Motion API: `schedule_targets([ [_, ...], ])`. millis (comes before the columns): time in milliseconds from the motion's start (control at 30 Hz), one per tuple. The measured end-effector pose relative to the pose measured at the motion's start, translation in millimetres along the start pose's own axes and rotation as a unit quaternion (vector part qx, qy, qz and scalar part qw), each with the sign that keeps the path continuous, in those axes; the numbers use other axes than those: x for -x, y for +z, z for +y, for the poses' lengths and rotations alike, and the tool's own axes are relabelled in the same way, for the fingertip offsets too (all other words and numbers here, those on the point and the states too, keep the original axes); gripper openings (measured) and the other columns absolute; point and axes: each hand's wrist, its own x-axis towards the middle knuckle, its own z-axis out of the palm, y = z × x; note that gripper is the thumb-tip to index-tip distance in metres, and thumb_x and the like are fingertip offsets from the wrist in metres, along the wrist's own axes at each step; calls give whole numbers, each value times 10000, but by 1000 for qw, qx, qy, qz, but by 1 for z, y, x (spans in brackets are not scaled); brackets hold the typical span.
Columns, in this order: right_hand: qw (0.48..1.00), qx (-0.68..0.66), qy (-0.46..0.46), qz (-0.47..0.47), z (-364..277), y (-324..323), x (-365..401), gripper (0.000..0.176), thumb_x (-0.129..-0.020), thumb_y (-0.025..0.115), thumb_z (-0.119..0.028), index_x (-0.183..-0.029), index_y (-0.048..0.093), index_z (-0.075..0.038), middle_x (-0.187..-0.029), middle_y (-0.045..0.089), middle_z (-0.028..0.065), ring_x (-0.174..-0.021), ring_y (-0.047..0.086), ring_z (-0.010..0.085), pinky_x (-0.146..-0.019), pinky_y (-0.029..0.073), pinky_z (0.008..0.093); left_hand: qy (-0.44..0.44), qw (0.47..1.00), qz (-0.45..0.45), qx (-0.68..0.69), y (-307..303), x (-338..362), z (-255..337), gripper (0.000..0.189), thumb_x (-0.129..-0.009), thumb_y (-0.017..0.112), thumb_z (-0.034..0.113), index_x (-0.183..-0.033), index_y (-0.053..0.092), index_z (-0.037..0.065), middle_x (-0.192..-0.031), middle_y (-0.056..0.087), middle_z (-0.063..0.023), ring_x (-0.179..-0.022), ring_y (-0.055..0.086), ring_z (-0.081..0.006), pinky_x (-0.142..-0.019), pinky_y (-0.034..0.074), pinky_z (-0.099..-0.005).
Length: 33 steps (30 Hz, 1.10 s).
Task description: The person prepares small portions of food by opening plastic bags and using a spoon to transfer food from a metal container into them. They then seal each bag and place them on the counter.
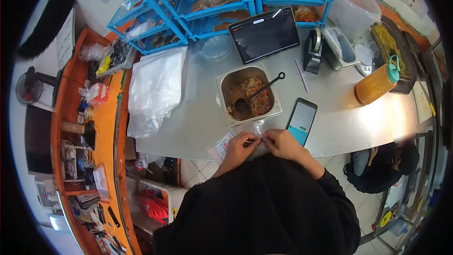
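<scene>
My left hand (pixel 240 147) and my right hand (pixel 283 143) meet at the table's front edge, fingertips pinched together on a small clear plastic bag (pixel 256 126). Most of the bag's gathered part is hidden by my fingers. Just beyond it stands a square steel pan (pixel 226 121) with chopped food in brown liquid, and a black ladle (pixel 258 93) rests in it with its handle over the right rim. A phone (pixel 302 122) with a lit screen lies beside my right hand. Near my left wrist is a printed plastic packet (pixel 221 146).
A tablet (pixel 264 35) leans at the back before blue racks (pixel 207 16). Plastic bags (pixel 155 85) are stacked left. A tape dispenser (pixel 313 51), pen (pixel 302 75) and orange bottle (pixel 377 84) stand or lie right. A person (pixel 384 167) crouches beyond the table's right front.
</scene>
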Motion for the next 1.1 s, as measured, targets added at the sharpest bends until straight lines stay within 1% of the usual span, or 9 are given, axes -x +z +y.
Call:
schedule_targets([
  [200,992,103,-75,22,2,15,0,129,-683,527,-134,-659,482,-15,-611,534,145,-593,538,321,-538,433,404,-15,999,41,12,7,0,-14,96,-685,607,-23,-773,578,4,-755,575,-56,-653,580,-132,-576,476,-241],
  [367,982,171,-66,46,-2,20,0,138,-659,545,-162,-649,492,-35,-571,526,127,-553,538,301,-500,431,393,145,969,157,-127,4,-10,-5,133,-628,619,-43,-737,556,2,-718,512,-66,-552,546,-137,-507,441,-237],
  [600,969,158,-101,162,-12,21,-7,147,-647,566,-144,-571,477,-56,-537,508,91,-505,524,256,-457,421,355,207,959,120,-152,5,-8,7,179,-676,596,-45,-822,515,22,-831,480,-72,-548,516,-123,-483,424,-228],
  [667,952,192,-144,189,-15,18,-11,152,-636,579,-134,-554,474,-63,-527,500,78,-494,519,240,-448,420,339,170,955,245,-8,4,-9,5,125,-753,562,-9,-850,494,30,-841,480,-49,-629,522,-104,-533,438,-219],
  [767,943,177,-179,220,-20,18,-19,158,-613,597,-121,-533,470,-71,-514,485,60,-485,513,216,-436,417,318,8,920,188,343,5,-13,17,78,-818,510,35,-887,476,43,-842,484,-24,-723,517,-82,-615,445,-210],
  [833,935,182,-178,246,-14,19,-27,160,-601,603,-127,-531,473,-66,-521,487,60,-493,517,225,-441,419,328,-41,898,124,421,-4,-16,9,94,-858,457,95,-941,470,56,-864,517,-28,-795,527,-111,-681,450,-241],
  [900,940,171,-171,241,-10,22,-27,154,-596,608,-128,-546,476,-67,-538,493,61,-500,520,229,-443,420,331,-260,749,31,609,-11,-19,5,143,-878,426,165,-962,481,64,-895,546,-37,-813,542,-148,-686,457,-288],
  [967,945,159,-164,236,-12,24,-26,151,-591,612,-130,-560,478,-67,-555,500,63,-508,524,233,-444,421,334,-246,726,-10,642,-10,-18,2,183,-865,434,192,-988,489,68,-928,559,-52,-851,546,-178,-693,459,-319],
  [1100,970,47,-98,217,-25,23,-27,151,-611,610,-118,-701,498,-75,-649,522,64,-561,541,240,-473,430,339,-273,710,40,648,-2,-17,19,147,-783,439,134,-650,495,104,-605,515,-8,-599,516,-127,-595,444,-262],
])
